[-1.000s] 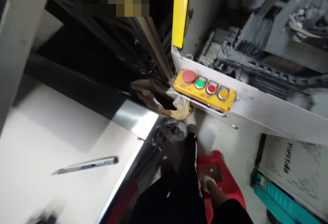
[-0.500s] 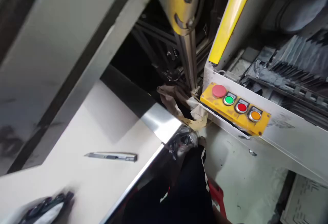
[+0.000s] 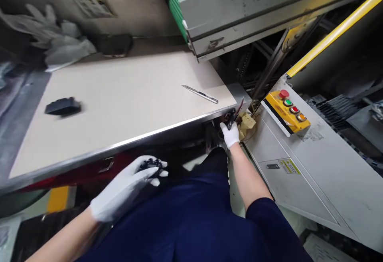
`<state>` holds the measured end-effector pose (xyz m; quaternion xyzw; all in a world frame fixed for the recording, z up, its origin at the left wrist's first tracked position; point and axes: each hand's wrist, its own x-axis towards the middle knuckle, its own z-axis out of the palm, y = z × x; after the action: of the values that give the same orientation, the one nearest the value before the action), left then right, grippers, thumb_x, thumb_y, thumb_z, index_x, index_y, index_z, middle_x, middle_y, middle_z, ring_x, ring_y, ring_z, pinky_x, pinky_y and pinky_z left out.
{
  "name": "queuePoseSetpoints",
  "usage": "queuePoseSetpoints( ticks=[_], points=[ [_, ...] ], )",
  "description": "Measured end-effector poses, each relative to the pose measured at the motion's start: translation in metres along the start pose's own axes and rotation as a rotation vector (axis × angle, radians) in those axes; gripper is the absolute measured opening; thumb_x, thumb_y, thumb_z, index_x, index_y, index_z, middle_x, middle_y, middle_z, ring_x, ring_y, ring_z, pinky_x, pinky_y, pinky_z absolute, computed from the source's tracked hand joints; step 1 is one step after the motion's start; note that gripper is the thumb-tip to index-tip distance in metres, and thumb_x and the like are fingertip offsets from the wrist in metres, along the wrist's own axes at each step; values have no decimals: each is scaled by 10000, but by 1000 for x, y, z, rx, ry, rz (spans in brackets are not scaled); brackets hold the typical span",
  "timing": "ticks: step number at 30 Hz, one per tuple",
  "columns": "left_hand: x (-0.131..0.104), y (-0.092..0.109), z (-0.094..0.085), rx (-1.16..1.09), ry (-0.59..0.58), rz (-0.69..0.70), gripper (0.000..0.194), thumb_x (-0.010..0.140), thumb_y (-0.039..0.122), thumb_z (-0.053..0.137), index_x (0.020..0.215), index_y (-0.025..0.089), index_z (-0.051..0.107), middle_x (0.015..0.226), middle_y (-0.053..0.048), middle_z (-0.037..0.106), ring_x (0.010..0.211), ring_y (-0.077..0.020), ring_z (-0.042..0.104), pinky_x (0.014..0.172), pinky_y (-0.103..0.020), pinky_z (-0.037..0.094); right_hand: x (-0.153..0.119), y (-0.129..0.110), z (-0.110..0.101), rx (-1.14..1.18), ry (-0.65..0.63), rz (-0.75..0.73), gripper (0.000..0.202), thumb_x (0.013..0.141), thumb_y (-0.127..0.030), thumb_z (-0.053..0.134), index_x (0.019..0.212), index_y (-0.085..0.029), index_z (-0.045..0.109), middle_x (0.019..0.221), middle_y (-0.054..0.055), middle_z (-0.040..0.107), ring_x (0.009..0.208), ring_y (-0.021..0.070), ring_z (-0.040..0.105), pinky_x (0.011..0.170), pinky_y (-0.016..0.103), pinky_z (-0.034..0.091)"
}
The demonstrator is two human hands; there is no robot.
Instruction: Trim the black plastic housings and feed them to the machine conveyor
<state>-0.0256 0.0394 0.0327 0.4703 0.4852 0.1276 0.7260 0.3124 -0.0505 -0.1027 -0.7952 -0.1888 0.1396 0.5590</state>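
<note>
My left hand (image 3: 122, 188), in a white glove, is closed around a small black part (image 3: 152, 167) in front of the table's near edge. The fingers cover much of that part. My right hand (image 3: 231, 135), also gloved, is beside the table's right corner. It grips a slim dark tool (image 3: 232, 119) with a thin reddish end pointing up; its exact kind is unclear. On the pale tabletop (image 3: 125, 94) lies a utility knife (image 3: 200, 93) with its blade pointing left. A black block-shaped part (image 3: 62, 106) sits at the table's left end.
Crumpled pale gloves (image 3: 64, 40) and a dark flat object (image 3: 116, 45) lie along the back. A green conveyor (image 3: 178, 10) overhangs the table's right rear. At right, a yellow button box (image 3: 285, 112) is fixed to a white machine cabinet (image 3: 314, 166); cardboard (image 3: 247, 122) is near the corner.
My view has swung back and left, so the whole table now shows. My right hand has come into view, gripping the dark tool at the corner. The knife still lies on the table.
</note>
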Motion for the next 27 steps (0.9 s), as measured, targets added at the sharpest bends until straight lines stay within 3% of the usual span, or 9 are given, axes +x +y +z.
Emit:
queuePoseSetpoints(
  ticks=[3,6,9,11,14,16,19,24,27],
  points=[
    [10,-41,-25,-149,20,-28,319,662,188,826,947,156,687,1017,-129,726,866,-276,713,629,-306,602,-5,-35,-8,16,118,-27,537,952,-532,410,1220,-91,556,1149,152,677,1046,228,635,920,382,505],
    [27,-63,-51,-249,95,-32,245,745,80,724,979,137,682,1022,-136,722,835,-239,714,648,-287,607,-30,-59,-47,22,121,-64,613,986,-560,237,1279,-95,511,1254,171,635,995,204,663,841,345,534],
    [50,-74,-69,-346,200,-41,153,850,67,638,994,115,652,1003,-108,704,853,-196,701,694,-285,608,-71,-68,-82,-6,-101,-67,548,891,-612,493,1138,-139,618,1074,121,727,620,140,645,606,287,533],
    [70,-79,-74,-399,258,-36,141,920,158,619,1054,114,628,1024,-78,677,873,-178,681,721,-312,604,-101,-65,-91,-52,-329,-34,511,792,-566,667,1067,-135,680,840,87,755,506,153,609,489,277,491],
    [102,-89,-74,-418,298,-40,254,948,283,619,1151,131,607,1098,-78,649,914,-185,661,765,-355,596,-140,-56,-84,-427,-744,-16,481,796,-448,685,1238,-258,677,852,42,771,706,221,702,621,300,525],
    [121,-96,-72,-393,303,-58,296,950,315,617,1186,139,598,1128,-88,640,935,-196,656,785,-373,592,-155,-53,-72,-756,-892,-32,445,837,-427,628,1275,-355,660,963,29,775,870,256,718,762,339,519],
    [137,-108,-73,-309,311,-65,323,951,338,612,1208,144,590,1149,-93,633,949,-202,651,797,-386,587,-161,-60,-56,-970,-962,-36,378,879,-466,557,1226,-382,683,969,40,772,913,293,716,796,362,498],
    [140,-125,-83,-34,295,32,325,947,350,615,1199,145,595,1154,-94,631,963,-209,647,814,-397,581,-149,-78,-42,-974,-942,6,412,865,-519,564,1223,-359,688,1026,64,771,976,313,714,816,355,502],
    [135,-127,-94,200,249,130,306,939,346,625,1177,153,615,1209,-104,618,1048,-232,625,893,-432,555,-144,-79,-35,-965,-996,-4,401,862,-553,549,1194,-384,698,1011,50,776,966,304,724,818,356,519]
  ],
)
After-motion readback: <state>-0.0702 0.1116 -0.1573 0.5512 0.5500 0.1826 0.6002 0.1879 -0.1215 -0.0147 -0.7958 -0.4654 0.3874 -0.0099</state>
